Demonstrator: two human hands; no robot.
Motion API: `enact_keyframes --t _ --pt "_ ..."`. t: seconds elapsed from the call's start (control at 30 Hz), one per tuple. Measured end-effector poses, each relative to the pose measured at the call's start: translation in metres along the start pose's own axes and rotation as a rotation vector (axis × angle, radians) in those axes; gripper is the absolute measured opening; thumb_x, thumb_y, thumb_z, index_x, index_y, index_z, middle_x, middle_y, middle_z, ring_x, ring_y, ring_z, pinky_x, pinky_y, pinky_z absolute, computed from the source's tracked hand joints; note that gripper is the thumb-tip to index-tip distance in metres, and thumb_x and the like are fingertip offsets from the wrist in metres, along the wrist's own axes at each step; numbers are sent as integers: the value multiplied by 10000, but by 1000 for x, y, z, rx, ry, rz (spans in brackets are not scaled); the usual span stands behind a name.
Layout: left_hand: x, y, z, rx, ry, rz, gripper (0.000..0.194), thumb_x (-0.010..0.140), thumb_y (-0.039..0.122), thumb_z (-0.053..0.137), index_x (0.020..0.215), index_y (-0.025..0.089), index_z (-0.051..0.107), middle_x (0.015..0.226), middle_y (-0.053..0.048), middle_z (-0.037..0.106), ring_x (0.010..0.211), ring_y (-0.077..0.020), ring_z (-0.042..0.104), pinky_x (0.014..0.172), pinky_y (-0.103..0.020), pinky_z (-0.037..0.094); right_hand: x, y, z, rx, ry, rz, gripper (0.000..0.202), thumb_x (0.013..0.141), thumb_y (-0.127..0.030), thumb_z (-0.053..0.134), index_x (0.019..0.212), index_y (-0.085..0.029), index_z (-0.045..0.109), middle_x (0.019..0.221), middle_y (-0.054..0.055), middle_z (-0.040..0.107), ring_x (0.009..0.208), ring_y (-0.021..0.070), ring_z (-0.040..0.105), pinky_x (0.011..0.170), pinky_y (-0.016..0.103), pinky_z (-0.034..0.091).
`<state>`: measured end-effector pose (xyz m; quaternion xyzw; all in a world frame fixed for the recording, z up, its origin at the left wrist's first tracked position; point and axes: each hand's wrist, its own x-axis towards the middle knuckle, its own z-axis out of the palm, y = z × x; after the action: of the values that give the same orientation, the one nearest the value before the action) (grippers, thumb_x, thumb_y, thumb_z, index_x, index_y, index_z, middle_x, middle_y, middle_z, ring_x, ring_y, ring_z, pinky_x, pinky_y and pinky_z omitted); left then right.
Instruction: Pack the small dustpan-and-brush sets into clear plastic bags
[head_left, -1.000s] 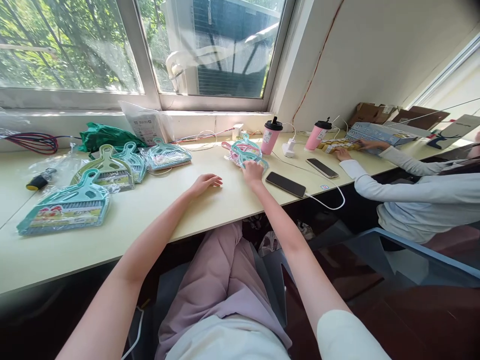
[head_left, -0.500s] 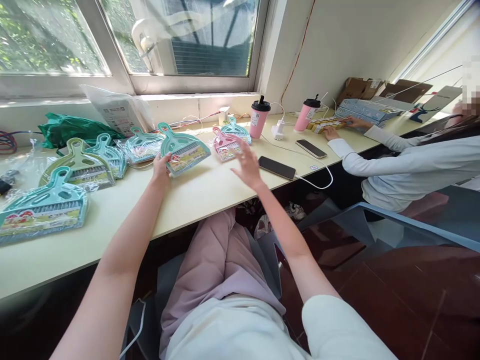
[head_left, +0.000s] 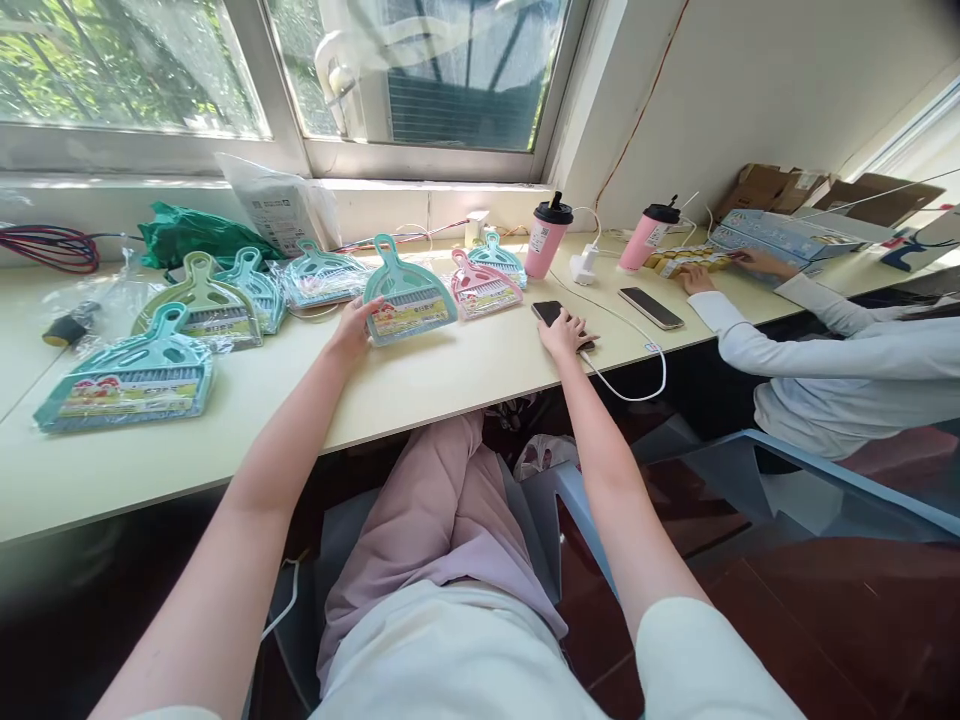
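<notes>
My left hand (head_left: 352,330) grips the left edge of a teal dustpan-and-brush set (head_left: 412,300) in clear wrapping, tilted up at the table's middle. On a black phone (head_left: 549,311) with a white cable rests my right hand (head_left: 566,337), its fingers spread over the phone. A pink set (head_left: 486,288) lies just right of the held one, with a teal set (head_left: 497,258) behind it. To the left are a green set (head_left: 201,300), a large teal set (head_left: 135,385) and other teal sets (head_left: 251,285).
Two pink cups (head_left: 546,240) with black lids, a white plug (head_left: 583,265) and a second phone (head_left: 651,307) stand or lie rightward. A person's hands touch yellow items (head_left: 679,260) near blue boxes (head_left: 780,235). A green bag (head_left: 202,238) lies at back left.
My right hand has moved right and down onto the black phone. The left hand still holds the teal set, now lower against the table. The view has shifted left.
</notes>
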<state>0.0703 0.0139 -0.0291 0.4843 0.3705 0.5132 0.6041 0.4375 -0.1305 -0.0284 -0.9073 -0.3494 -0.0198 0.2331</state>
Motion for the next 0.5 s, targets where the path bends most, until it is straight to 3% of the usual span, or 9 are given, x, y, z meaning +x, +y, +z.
enact_keyframes --t 0.07,0.13,0.23,0.3,0.4,0.5 --pt "-4 1 4 11 -48 5 426 643 404 930 901 169 687 837 -60 783 767 -229 765 682 -301 640 -14 -27 -5 43 90 -117 567 1038 -349 483 1558 -125 440 1670 266 337 1573 403 254 1192 725 265" --pt "-6 1 7 12 -96 3 434 618 395 944 891 167 694 836 -56 782 739 -215 754 640 -274 623 -37 -61 -6 89 182 -436 502 1073 -314 400 1549 -174 473 1659 201 379 1576 326 267 1244 604 282" --pt "-7 1 5 14 -135 19 444 613 395 944 900 169 691 810 -40 767 707 -201 739 615 -264 603 -78 -120 8 118 -54 -1054 422 1062 -312 490 1469 -244 577 1565 122 517 1498 290 405 1217 493 363" --pt "-6 3 -2 15 -122 44 416 620 387 934 860 172 671 759 -25 739 664 -184 713 590 -259 575 -100 -156 23 154 -197 -1283 387 1028 -292 591 1410 -238 621 1512 110 571 1440 290 473 1175 455 405" --pt "-6 6 -14 16 -43 66 378 639 372 910 817 177 639 699 -11 696 638 -175 685 604 -279 557 -116 -192 43 252 -248 -1314 300 1027 -241 608 1318 -200 665 1367 115 652 1311 261 571 1102 376 442" --pt "-4 9 -21 16 37 42 333 661 329 883 838 174 648 717 -24 706 692 -205 713 675 -322 588 -118 -202 50 343 -285 -1234 195 1022 -181 614 1196 -169 700 1187 99 712 1122 223 660 997 305 469"
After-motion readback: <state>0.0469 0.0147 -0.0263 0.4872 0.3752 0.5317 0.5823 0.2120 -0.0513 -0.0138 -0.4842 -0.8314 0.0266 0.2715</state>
